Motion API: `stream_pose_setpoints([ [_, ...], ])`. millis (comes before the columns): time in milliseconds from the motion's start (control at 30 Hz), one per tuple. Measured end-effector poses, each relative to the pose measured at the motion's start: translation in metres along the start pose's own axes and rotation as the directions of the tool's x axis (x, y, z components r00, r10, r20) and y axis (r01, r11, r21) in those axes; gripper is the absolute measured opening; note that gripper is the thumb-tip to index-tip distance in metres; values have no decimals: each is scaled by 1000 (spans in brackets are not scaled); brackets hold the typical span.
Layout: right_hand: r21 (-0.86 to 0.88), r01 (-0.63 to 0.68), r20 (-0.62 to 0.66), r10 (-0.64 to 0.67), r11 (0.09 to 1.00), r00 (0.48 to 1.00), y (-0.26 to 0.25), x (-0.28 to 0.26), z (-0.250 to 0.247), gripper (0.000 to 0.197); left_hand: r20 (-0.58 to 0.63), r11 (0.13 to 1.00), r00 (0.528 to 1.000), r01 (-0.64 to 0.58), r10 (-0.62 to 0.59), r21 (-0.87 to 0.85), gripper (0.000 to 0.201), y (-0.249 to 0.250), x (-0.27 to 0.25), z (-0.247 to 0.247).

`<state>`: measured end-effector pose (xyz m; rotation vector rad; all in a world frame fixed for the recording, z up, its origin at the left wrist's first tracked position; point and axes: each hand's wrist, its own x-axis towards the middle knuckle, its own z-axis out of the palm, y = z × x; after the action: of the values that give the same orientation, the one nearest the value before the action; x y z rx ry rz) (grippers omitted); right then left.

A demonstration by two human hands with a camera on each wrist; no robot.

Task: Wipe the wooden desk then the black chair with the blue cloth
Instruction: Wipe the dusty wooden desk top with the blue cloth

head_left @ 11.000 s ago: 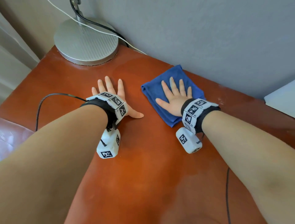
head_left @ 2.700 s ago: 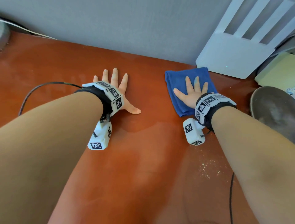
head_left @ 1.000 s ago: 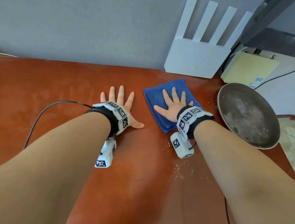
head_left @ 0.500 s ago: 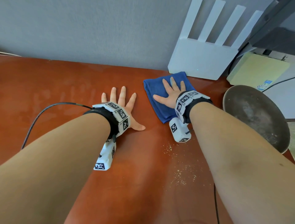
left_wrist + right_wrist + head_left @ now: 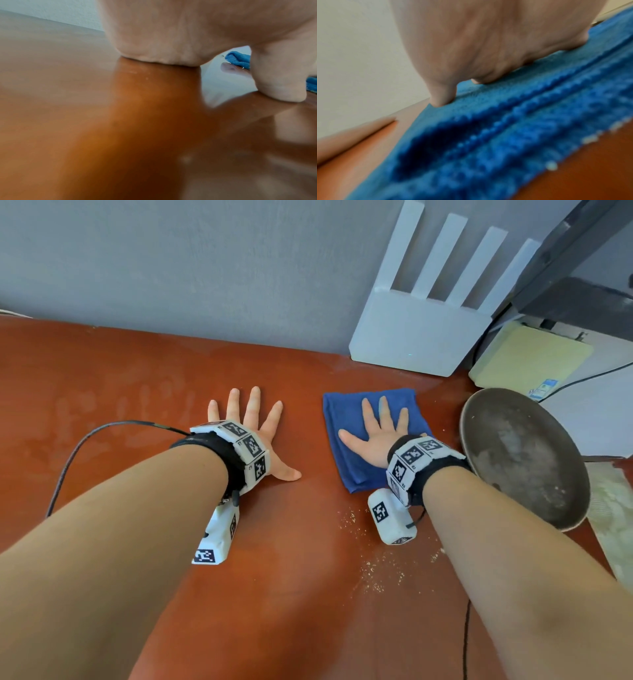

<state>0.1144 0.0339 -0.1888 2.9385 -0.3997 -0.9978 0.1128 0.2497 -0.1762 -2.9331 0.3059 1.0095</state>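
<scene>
The folded blue cloth (image 5: 349, 419) lies on the reddish wooden desk (image 5: 301, 594), near its back right. My right hand (image 5: 380, 429) presses flat on the cloth with straight, spread fingers. The right wrist view shows the palm (image 5: 471, 47) bearing down on the cloth's blue pile (image 5: 488, 135). My left hand (image 5: 253, 433) lies flat on the bare desk to the cloth's left, fingers spread. In the left wrist view the palm (image 5: 171, 33) rests on the desk (image 5: 85, 108), with a corner of the cloth (image 5: 238, 59) beyond. No black chair shows.
A white router (image 5: 418, 337) stands against the grey wall behind the cloth. A round dark pan (image 5: 524, 457) sits close to my right wrist at the desk's right end. Pale crumbs (image 5: 376, 570) dot the desk under my right forearm. A black cable (image 5: 85, 440) trails from my left wrist.
Over the last second my right hand slid the cloth away toward the router and then back toward me and rightward, nearer the pan. The left hand stayed flat in place.
</scene>
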Motion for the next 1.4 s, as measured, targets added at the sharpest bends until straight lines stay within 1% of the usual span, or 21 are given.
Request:
stream_pose_setpoints([
  [67,30,-14,-14,14,999,1000,3,9,-9,87,4,1000,1000,7,-7,5,123,0,1,0],
  [167,131,-100,-41,106,986,994,9,17,-27,83,-4,1000,1000,13,-13,12,123,1,3,2],
  [267,187,-188,-74,204,964,976,17,23,-33,84,-5,1000,1000,20,-20,23,122,1,5,4],
  [367,264,-281,-77,311,923,947,18,21,-32,86,3,1000,1000,20,-20,24,122,0,4,2],
  [467,357,-323,-55,365,876,930,16,12,-22,90,-6,1000,1000,20,-19,21,122,0,3,2],
  [533,372,-354,-25,391,858,920,12,-4,-12,89,-7,1000,1000,15,-15,21,122,0,2,1],
  [600,340,-351,14,368,872,930,4,-27,1,86,-7,1000,1000,8,-8,13,122,1,1,1],
  [700,240,-263,39,261,935,965,-8,-43,14,86,-3,1000,1000,6,-6,0,124,-1,2,1],
  [800,165,-172,26,170,971,985,-11,-29,3,87,-22,1000,1000,1,-1,-11,125,-1,3,3],
  [900,152,-134,9,134,979,991,-5,-14,-12,87,-35,1000,999,-3,2,-13,125,-2,5,6],
  [967,185,-146,-12,151,972,988,5,-11,-14,85,-40,1000,999,4,-4,-11,125,-3,8,8],
  [1033,236,-202,-13,211,950,977,16,-17,-9,84,-41,1000,999,4,-4,-13,124,-2,8,8],
  [1133,291,-283,12,293,914,956,29,-36,7,82,-44,1000,999,0,-1,-14,124,0,4,6],
  [1200,291,-323,49,323,901,945,31,-51,21,82,-51,1000,999,2,-2,-5,123,0,4,5],
  [1233,281,-331,71,324,901,943,28,-59,26,82,-52,1000,999,3,-3,-1,123,0,3,5],
  [1300,249,-305,97,290,919,952,19,-70,36,84,-45,1000,999,4,-4,2,123,1,1,4],
  [1400,191,-218,65,209,957,976,5,-61,33,86,-37,1000,999,9,-9,1,123,2,1,2],
])
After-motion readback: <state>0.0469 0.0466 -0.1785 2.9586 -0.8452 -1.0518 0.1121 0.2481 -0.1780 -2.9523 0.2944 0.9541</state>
